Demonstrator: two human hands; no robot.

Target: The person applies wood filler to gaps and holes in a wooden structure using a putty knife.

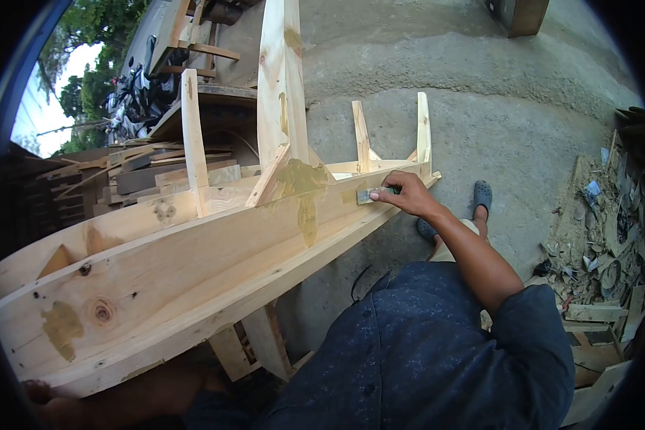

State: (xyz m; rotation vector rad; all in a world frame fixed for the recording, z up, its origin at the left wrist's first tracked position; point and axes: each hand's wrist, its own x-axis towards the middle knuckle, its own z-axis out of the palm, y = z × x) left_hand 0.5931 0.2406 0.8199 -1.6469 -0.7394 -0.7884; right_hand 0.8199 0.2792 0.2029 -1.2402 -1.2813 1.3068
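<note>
My right hand (403,195) pinches a small, flat grey putty scraper (366,196) between thumb and fingers. Its blade lies against the side of a long pale wooden board (215,247), beside a patch of yellowish filler (348,195). A larger filler patch (302,188) covers the joint where a thick post (271,86) meets the frame, and another smear (62,330) marks the board's near left end. Down in the dark lower left corner, my left hand (46,401) is at the underside of that end; its fingers are mostly hidden in shadow.
Several upright wooden legs (192,129) rise from the frame. Stacked planks (158,172) lie behind at left, near parked motorbikes (140,97). Wood scraps and shavings (588,236) litter the concrete floor (494,129) at right. My feet in clogs (482,193) stand beside the frame.
</note>
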